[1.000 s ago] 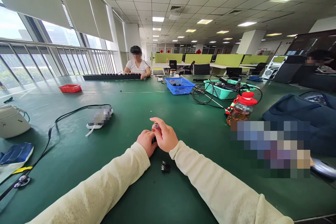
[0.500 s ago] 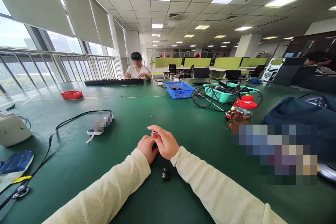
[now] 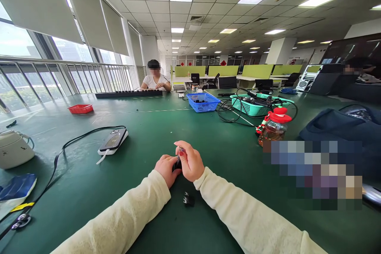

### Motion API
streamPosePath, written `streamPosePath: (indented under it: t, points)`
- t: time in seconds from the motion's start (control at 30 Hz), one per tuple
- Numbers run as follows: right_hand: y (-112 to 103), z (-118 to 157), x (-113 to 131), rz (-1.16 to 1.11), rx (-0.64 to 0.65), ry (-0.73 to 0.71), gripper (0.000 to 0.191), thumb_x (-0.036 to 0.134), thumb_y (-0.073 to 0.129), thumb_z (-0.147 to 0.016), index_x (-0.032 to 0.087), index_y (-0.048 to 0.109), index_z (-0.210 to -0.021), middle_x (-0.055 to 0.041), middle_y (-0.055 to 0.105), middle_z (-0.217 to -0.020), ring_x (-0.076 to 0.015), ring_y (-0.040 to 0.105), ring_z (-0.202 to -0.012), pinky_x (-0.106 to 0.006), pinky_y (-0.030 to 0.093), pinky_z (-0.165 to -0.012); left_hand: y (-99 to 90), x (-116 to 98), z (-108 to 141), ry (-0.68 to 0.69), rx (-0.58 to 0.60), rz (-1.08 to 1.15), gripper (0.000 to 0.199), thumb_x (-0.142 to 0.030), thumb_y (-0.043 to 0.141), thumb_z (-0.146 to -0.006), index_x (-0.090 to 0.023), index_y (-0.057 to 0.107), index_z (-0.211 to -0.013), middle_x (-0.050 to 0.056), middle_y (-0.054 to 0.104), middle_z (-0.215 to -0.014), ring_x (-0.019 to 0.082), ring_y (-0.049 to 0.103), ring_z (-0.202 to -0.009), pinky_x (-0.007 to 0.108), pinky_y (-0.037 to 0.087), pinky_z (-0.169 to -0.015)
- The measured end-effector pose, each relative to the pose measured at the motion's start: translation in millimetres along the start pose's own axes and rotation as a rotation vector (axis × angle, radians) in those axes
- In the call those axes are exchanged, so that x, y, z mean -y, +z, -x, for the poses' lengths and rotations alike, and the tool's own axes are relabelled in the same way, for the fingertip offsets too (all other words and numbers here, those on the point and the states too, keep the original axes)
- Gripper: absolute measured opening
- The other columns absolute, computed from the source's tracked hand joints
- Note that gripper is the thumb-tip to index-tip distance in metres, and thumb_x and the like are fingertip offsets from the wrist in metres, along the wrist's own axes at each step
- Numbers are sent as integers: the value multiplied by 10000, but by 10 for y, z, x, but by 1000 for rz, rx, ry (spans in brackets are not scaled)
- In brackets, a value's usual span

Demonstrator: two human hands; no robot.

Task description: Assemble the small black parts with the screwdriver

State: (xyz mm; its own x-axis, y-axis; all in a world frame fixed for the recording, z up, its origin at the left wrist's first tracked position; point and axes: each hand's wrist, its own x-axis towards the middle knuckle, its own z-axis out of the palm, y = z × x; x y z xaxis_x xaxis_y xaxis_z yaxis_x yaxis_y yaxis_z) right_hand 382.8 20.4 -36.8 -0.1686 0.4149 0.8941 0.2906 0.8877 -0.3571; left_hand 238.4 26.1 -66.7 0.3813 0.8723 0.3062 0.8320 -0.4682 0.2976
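Close together over the green table, my two hands meet at a small dark object. My left hand is closed around this dark piece, most of which its fingers cover. Thumb and forefinger of my right hand pinch a tiny shiny metallic piece just above it; its kind is too small to make out. On the table between my forearms lies a small black part with light metal prongs, apart from both hands.
To the left are a phone on a white block, a black strap and a red tray. A blue basket, a green basket with cables and a red-lidded bottle stand ahead and right. Across the table sits a person.
My right hand has shifted slightly right and tilted, so more of the dark object shows between my hands. My left hand stays almost in place.
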Motion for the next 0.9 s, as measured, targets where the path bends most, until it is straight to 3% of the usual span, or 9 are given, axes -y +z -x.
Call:
streamPosePath:
  t: [0.13,0.6,0.9]
  points:
    - [-14,-4,-23,9,-124,50,280,195,330,-965,228,448,-1216,-16,610,-795,-121,582,-622,-260,518,-617,-35,-27,1,-30,13,3,384,-200,654,-737,-192,665,-1121,79,725,-1028,286,579,-1035,431,460,-954]
    - [-8,2,-116,-15,-161,261,258,199,326,-953,206,438,-1185,5,578,-758,-97,520,-544,-227,456,-547,-17,-21,5,-57,15,4,449,-200,665,-737,-203,641,-1185,87,710,-1095,272,570,-1082,441,440,-1005]
    - [14,-1,-140,24,-63,304,261,191,365,-920,209,486,-1150,2,609,-736,-123,580,-606,-248,484,-611,3,-6,-2,-39,6,16,430,-199,661,-734,-215,647,-1164,82,712,-1087,275,578,-1063,456,438,-996]
